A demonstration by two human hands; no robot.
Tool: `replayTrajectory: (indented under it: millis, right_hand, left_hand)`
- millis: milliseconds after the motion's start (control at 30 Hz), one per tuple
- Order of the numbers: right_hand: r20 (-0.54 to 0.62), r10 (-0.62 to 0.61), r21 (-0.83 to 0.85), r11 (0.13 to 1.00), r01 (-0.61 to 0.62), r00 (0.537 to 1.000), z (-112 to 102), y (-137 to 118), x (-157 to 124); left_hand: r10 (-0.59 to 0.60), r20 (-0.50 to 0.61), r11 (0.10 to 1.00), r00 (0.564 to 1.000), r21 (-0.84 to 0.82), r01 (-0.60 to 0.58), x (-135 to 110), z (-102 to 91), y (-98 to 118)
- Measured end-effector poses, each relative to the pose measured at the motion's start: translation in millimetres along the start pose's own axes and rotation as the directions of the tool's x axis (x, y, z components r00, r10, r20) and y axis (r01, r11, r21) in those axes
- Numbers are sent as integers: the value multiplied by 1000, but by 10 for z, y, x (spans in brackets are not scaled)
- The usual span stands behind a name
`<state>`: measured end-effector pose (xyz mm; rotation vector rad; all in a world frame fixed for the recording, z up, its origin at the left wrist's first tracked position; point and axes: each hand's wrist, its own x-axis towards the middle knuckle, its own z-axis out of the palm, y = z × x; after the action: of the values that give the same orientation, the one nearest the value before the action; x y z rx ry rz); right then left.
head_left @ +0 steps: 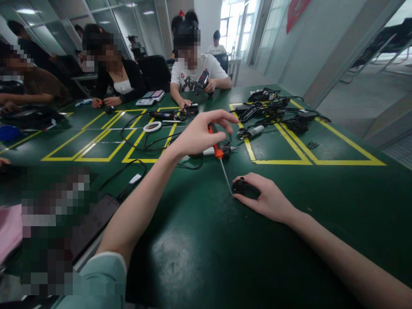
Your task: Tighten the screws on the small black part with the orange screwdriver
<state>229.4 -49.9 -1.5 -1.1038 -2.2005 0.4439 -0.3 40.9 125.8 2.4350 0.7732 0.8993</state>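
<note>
My left hand (206, 131), fingers curled, holds an orange-and-black screwdriver (218, 151) by its handle. The long metal shaft slants down to the right, and its tip ends beside the thumb of my right hand (268, 199). Between the thumb and fingers of that right hand is a small black part (246, 189) with a short round knob, held low at the tabletop. Just what the black part is I cannot make out. Behind the screwdriver lie a silver-and-black device (210, 151) and loose cables.
Yellow tape (280, 162) marks rectangles on the green table (199, 240). Tangled black cables and adapters (273, 109) lie at the far right, near several small black pieces (312, 145). A white tape ring (152, 127) is left of centre. Across the table a person holds a power drill (201, 82).
</note>
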Motion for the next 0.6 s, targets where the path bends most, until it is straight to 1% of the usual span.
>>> replayTrajectory:
  millis: [33,100,133,200,267,333,400,500,600]
  right_hand:
    - [10,5,-1,1000,-5,1000,-24,9,0]
    - [42,22,1,1000,-22,999,-83,28,2]
    - [63,32,2,999,-32,997,-117,36,4]
    - [106,49,-8,999,-49,993,-187,49,9]
    - [132,49,-41,998,-44,990,-257,55,14]
    - [153,40,-96,995,-26,987,-323,49,19]
    - [185,46,-161,987,-16,982,-392,24,21]
    - [247,73,-225,974,-16,966,-516,-52,36]
    - [302,92,-209,978,-28,949,-638,-155,92]
  left_hand:
    - [-49,84,997,995,-50,53,6,9,-109]
    - [-112,250,983,962,-116,144,2,84,-292]
    - [-131,298,974,946,-139,179,-8,152,-362]
    - [-159,334,964,929,-149,219,-39,332,-461]
    - [-161,373,979,914,-59,196,-88,540,-519]
    - [-127,377,991,918,82,104,-153,736,-546]
    - [-103,350,988,931,146,55,-227,897,-556]
    - [-83,300,994,950,98,56,-315,1045,-561]
    - [-62,267,998,962,27,57,-346,1092,-578]
